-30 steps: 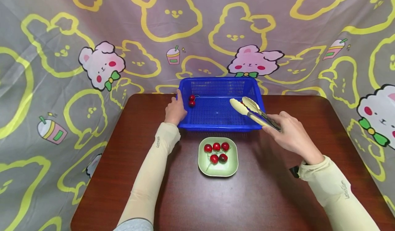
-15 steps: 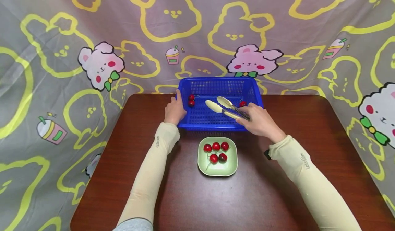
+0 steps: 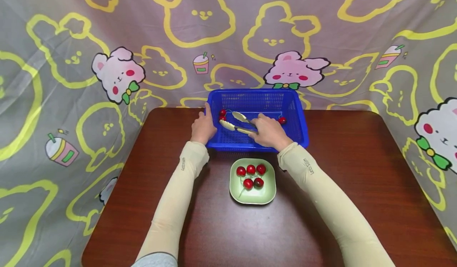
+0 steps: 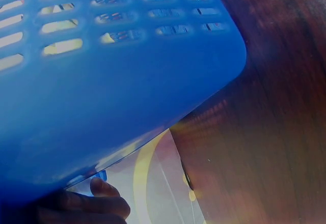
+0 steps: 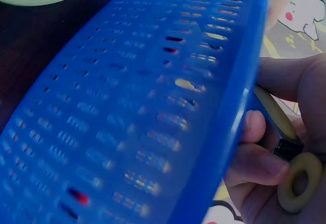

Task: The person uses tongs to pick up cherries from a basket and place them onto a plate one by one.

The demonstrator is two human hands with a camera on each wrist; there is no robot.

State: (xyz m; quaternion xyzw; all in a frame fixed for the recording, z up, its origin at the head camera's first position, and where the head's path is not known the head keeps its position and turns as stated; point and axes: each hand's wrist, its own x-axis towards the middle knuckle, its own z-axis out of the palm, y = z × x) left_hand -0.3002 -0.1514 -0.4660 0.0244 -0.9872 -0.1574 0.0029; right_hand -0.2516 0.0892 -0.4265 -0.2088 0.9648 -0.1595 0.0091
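Observation:
My left hand (image 3: 203, 128) holds the left rim of a blue plastic basket (image 3: 302, 130), its index finger lying along the edge. In the left wrist view its fingers (image 4: 104, 206) show beyond the basket wall. Tongs with cream tips (image 3: 228, 125) are gripped by my right hand (image 3: 269, 134), which is over the basket. The tips stand apart, close to two red cherries (image 3: 223, 112) at the basket's left side; one tip partly covers the lower cherry. Another cherry (image 3: 282, 120) lies at the right side. The right wrist view shows the tongs' ring end (image 5: 300, 182) beside my fingers.
A light green square bowl (image 3: 264, 197) with several stemmed cherries (image 3: 248, 184) stands in front of the basket on the brown wooden table (image 3: 357, 148). A patterned curtain (image 3: 228, 29) hangs close behind the basket and along both sides.
My right hand has carried the tongs leftward across the basket, from its right side to the two cherries at left. The left hand, basket and bowl have stayed in place.

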